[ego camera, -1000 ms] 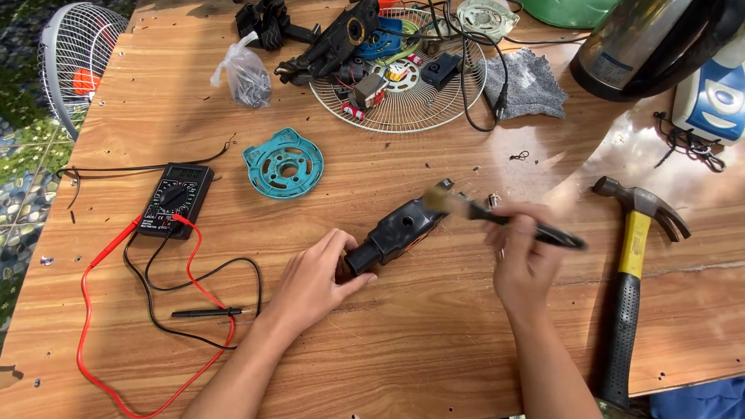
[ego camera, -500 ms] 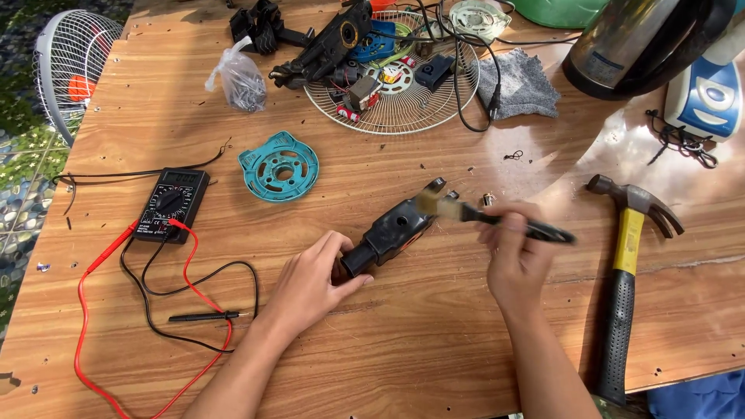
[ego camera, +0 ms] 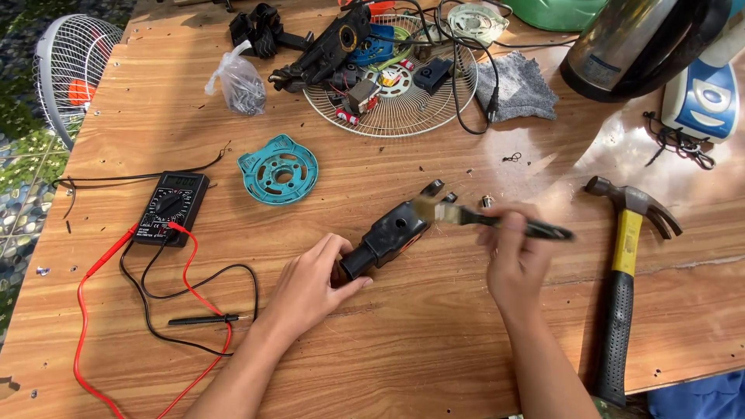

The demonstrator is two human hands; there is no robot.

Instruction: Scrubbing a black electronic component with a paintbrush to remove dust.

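Wooden table [ego camera: 434, 341]: two hands, one brush [ego camera: 497, 221], one black housing [ego camera: 392, 235], one hammer [ego camera: 625, 287].

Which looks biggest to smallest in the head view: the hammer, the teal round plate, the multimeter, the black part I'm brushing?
1. hammer
2. teal round plate and black part, about alike
3. multimeter, only slightly smaller
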